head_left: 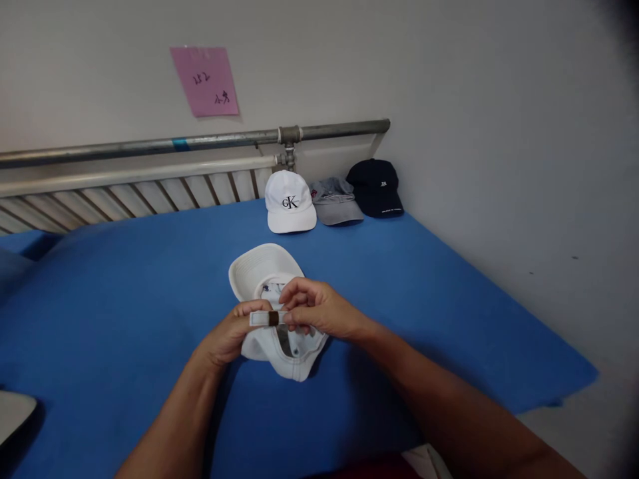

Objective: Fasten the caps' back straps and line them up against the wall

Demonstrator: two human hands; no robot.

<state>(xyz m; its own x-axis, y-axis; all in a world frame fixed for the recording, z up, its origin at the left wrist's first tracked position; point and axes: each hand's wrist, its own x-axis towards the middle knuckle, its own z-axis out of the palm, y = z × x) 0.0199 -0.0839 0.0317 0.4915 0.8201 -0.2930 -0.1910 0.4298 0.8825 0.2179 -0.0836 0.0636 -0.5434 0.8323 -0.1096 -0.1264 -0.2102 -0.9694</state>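
Note:
A white cap [259,269] lies upside down on the blue sheet [124,299], its brim pointing away from me. Both my hands hold its back strap [259,319], a white band with a brown buckle in the middle. My left hand [234,332] pinches the strap's left end between thumb and fingers. My right hand [317,309] is closed over the strap's right part, just past the buckle. The rear of the cap bunches beneath my fingers.
Three caps sit in a row at the far edge by the wall: a white one with a black logo [290,201], a grey one [335,201] and a dark navy one [377,188]. A metal rail [200,142] and a pink note [206,81] are behind.

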